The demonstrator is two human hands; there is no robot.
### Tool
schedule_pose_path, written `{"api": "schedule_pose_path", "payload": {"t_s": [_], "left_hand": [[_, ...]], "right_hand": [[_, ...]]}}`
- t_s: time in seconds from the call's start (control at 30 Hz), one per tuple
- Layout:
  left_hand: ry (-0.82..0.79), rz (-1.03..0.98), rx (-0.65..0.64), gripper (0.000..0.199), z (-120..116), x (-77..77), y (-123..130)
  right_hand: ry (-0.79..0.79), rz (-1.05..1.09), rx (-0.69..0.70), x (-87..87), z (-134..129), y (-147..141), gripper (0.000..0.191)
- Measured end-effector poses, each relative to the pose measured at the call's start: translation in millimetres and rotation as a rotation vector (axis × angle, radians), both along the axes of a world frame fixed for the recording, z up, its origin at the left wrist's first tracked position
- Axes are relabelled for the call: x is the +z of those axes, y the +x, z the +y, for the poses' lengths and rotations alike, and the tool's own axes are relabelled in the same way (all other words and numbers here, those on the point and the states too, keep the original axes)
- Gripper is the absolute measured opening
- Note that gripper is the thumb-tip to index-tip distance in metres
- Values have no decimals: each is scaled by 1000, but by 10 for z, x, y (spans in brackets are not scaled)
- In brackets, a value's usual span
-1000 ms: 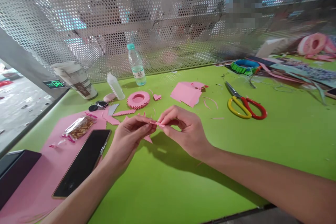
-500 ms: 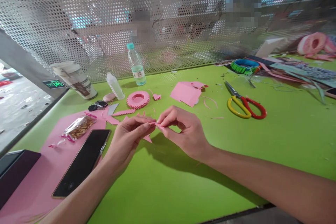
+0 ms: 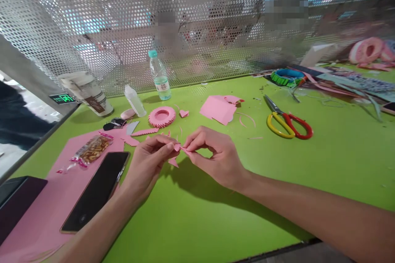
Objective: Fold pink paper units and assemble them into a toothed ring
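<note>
A small folded pink paper piece point(image 3: 177, 147) is pinched between my two hands above the green table point(image 3: 197, 218). My left hand point(image 3: 152, 154) grips its left end between thumb and fingers. The right end is pinched by my right hand point(image 3: 212, 152). Pink paper scraps point(image 3: 173, 162) lie just under and behind the fingers. Beyond the hands are a round pink pleated paper ring point(image 3: 162, 116), a small pink paper heart point(image 3: 184, 113) and a pink paper sheet point(image 3: 217, 109).
Scissors point(image 3: 282, 121) lie at the right. At the left are a phone point(image 3: 97, 193), a snack bag point(image 3: 94, 148) and a dark box point(image 3: 20, 201). A cup point(image 3: 88, 92), a small white bottle point(image 3: 135, 100) and a water bottle point(image 3: 160, 78) stand near the mesh panel point(image 3: 197, 20).
The paper piece shows more of its rounded left end between my fingers. My right hand has shifted slightly. A dark figure has appeared at the far left, beyond the table.
</note>
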State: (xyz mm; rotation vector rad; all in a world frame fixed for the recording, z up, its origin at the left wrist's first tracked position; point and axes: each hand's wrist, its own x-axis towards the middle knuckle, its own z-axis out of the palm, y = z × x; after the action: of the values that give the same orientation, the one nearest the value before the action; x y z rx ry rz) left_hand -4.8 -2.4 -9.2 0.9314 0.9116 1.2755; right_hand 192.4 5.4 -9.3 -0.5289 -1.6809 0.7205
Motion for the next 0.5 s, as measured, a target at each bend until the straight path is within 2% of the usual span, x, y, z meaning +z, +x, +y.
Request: {"api": "schedule_pose_path", "payload": {"t_s": [0.27, 0.5], "left_hand": [[-57, -49, -3, 26, -7, 1, 10], [-10, 16, -37, 23, 11, -22, -21]], "right_hand": [[0, 2, 10, 10, -14, 3, 18], [-75, -12, 10, 2, -12, 0, 17]]}}
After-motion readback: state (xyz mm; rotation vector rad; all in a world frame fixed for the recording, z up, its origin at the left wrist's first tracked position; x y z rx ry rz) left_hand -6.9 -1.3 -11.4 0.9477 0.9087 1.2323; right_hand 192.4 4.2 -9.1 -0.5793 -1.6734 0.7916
